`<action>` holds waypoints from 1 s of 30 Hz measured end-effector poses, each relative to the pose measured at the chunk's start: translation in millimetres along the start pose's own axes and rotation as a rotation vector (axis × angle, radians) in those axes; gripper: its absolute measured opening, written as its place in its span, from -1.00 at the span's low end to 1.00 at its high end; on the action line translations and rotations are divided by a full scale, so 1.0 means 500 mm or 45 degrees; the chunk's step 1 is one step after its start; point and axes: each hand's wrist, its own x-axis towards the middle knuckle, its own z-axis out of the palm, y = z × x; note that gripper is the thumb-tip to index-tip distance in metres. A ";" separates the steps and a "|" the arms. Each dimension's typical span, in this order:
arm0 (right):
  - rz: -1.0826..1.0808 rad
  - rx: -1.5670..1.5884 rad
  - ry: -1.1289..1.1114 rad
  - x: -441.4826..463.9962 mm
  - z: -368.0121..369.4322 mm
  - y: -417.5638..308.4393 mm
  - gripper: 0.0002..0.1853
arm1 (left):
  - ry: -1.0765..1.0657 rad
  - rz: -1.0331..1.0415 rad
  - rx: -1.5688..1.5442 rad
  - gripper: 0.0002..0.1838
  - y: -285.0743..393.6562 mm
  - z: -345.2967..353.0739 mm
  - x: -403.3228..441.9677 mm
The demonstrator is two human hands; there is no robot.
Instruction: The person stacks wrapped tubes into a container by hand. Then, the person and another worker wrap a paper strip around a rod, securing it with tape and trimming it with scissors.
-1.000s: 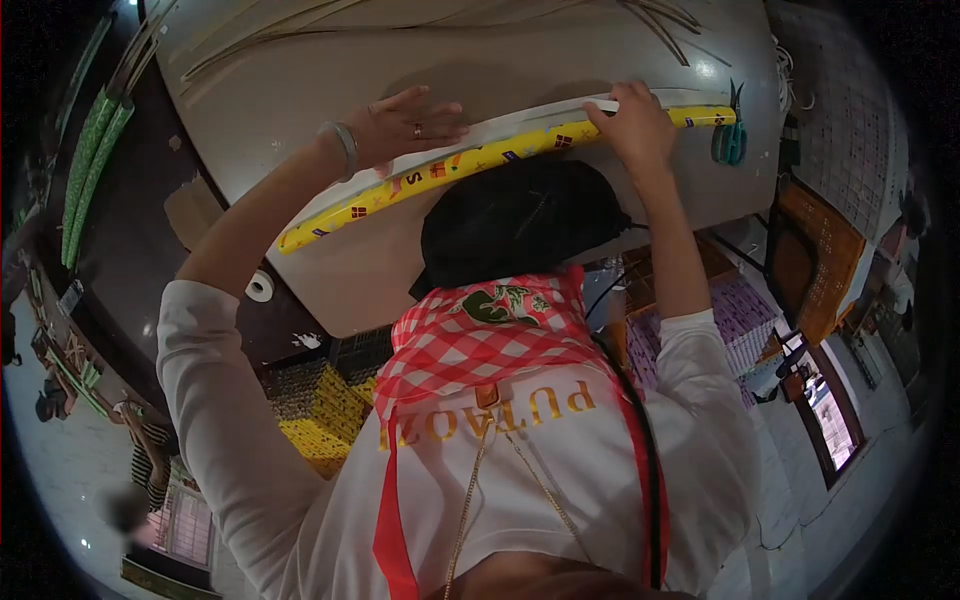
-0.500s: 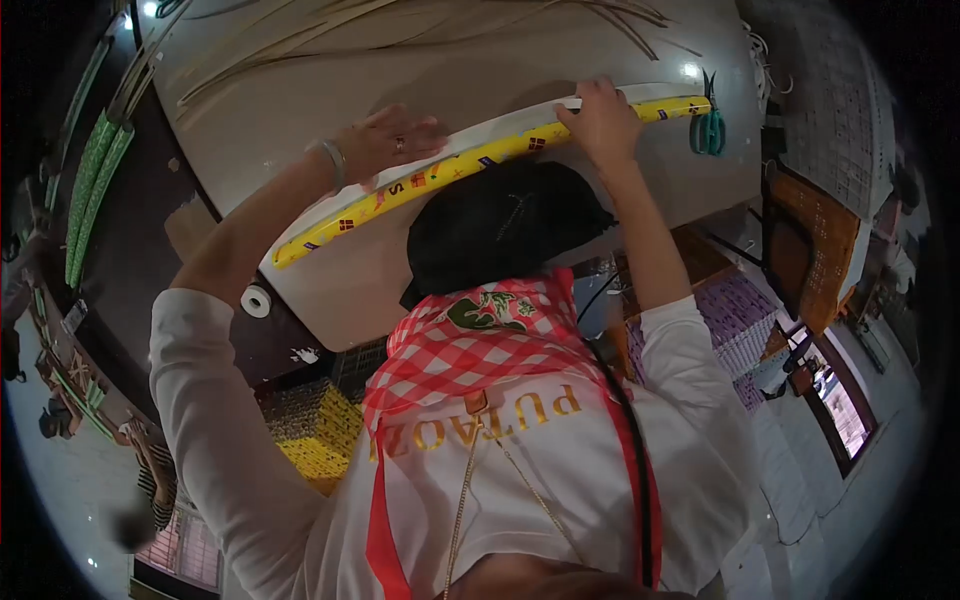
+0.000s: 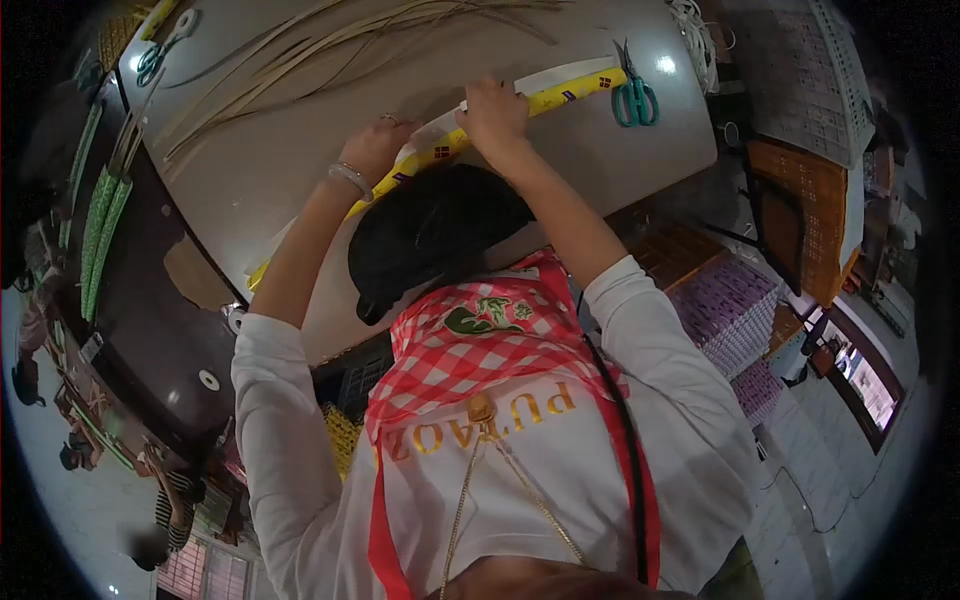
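Observation:
A long yellow patterned strip [image 3: 558, 96] with a white edge runs diagonally across the pale table [image 3: 640, 165]. My right hand [image 3: 495, 115] is closed around its upper middle, fingers curled over the white edge. Just to the left, my left hand [image 3: 378, 148], with a ring and a bracelet, has its fingers bent and pressed on the same strip; its fingertips are partly hidden. Below both hands lies a black fabric item [image 3: 430, 225], covering part of the strip. Teal-handled scissors [image 3: 635, 100] touch the strip's right end.
Thin tan strips [image 3: 300, 65] lie across the table's far side. More teal scissors [image 3: 165, 50] are at the upper left. Green patterned rolls [image 3: 102, 240] rest on a dark surface at left. An orange-brown chair [image 3: 810, 220] and purple woven stacks [image 3: 735, 310] stand at right.
My left hand has gone from spread to curled on the strip. My right hand has slid left, nearer to it. The view has shifted, so the scissors appear farther left.

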 end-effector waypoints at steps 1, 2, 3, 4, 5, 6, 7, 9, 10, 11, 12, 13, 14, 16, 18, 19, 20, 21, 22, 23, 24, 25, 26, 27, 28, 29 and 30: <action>-0.006 0.010 -0.008 0.002 -0.001 0.002 -0.77 | 0.019 -0.103 -0.079 -0.71 0.013 0.007 0.021; -0.018 -0.026 -0.016 0.003 -0.001 0.002 -0.73 | 0.034 -0.213 -0.157 -0.72 0.023 0.012 0.037; -0.031 -0.057 -0.022 0.006 -0.001 0.000 -0.69 | 0.020 -0.232 -0.151 -0.72 0.030 0.012 0.052; -0.045 -0.034 -0.035 0.007 0.000 0.001 -0.69 | 0.066 -0.182 -0.181 -0.73 0.036 0.011 0.065; -0.080 -0.038 -0.030 0.006 0.000 0.006 -0.70 | 0.112 -0.136 -0.212 -0.75 0.039 0.010 0.070; -0.118 -0.043 -0.028 0.005 -0.004 0.010 -0.71 | 0.096 -0.167 -0.208 -0.75 0.037 0.017 0.070; -0.142 -0.021 -0.044 0.005 -0.007 0.014 -0.71 | 0.124 -0.145 -0.233 -0.76 0.037 0.023 0.068; -0.221 0.026 -0.059 0.011 -0.016 0.023 -0.71 | 0.139 -0.153 -0.254 -0.76 0.040 0.016 0.062; -0.241 0.045 -0.077 0.015 -0.018 0.029 -0.71 | 0.118 -0.143 -0.233 -0.77 0.048 0.002 0.058; -0.291 0.039 -0.091 0.019 -0.020 0.035 -0.70 | 0.096 -0.130 -0.214 -0.78 0.056 -0.008 0.057; -0.339 0.030 -0.100 0.023 -0.021 0.039 -0.69 | 0.084 -0.151 -0.213 -0.78 0.051 -0.003 0.055; -0.352 0.042 -0.112 0.028 -0.023 0.042 -0.69 | 0.087 -0.057 -0.165 -0.77 0.041 0.008 0.052; -0.391 0.055 -0.113 0.031 -0.024 0.044 -0.69 | 0.090 0.039 -0.119 -0.75 0.034 0.015 0.050; -0.426 0.069 -0.129 0.035 -0.026 0.059 -0.69 | 0.035 0.048 -0.076 -0.71 0.033 0.020 0.049; -0.542 0.189 -0.146 0.039 -0.029 0.078 -0.69 | -0.019 0.066 -0.040 -0.68 0.034 0.018 0.051; -0.542 0.193 -0.159 0.041 -0.035 0.096 -0.69 | -0.019 0.113 -0.009 -0.64 0.034 0.011 0.051; -0.576 0.301 -0.231 0.046 -0.044 0.122 -0.64 | -0.019 0.158 0.024 -0.60 0.033 0.004 0.053; -0.609 0.411 -0.302 0.053 -0.057 0.149 -0.58 | -0.026 0.149 0.017 -0.60 0.034 -0.004 0.057; -0.612 0.418 -0.316 0.061 -0.072 0.172 -0.58 | -0.090 0.142 -0.016 -0.57 0.035 -0.011 0.059; -0.585 0.398 -0.432 0.071 -0.090 0.197 -0.55 | -0.156 0.136 -0.050 -0.53 0.034 -0.017 0.060; -0.556 0.376 -0.548 0.082 -0.106 0.222 -0.52 | -0.166 0.129 -0.058 -0.53 0.033 -0.021 0.063; -0.558 0.382 -0.560 0.093 -0.118 0.248 -0.52 | -0.282 0.109 -0.038 -0.51 0.033 -0.023 0.067; -0.545 0.354 -0.595 0.104 -0.128 0.275 -0.51 | -0.399 0.091 -0.017 -0.49 0.032 -0.024 0.070; -0.531 0.325 -0.629 0.112 -0.137 0.301 -0.50 | -0.408 0.089 -0.026 -0.49 0.029 -0.023 0.070; -0.529 0.328 -0.639 0.119 -0.143 0.328 -0.50 | -0.416 0.110 -0.066 -0.48 0.024 -0.022 0.069; -0.457 0.371 -0.643 0.125 -0.149 0.354 -0.50 | -0.423 0.133 -0.105 -0.47 0.020 -0.022 0.069; -0.382 0.412 -0.645 0.131 -0.154 0.375 -0.50 | -0.427 0.137 -0.111 -0.47 0.016 -0.023 0.071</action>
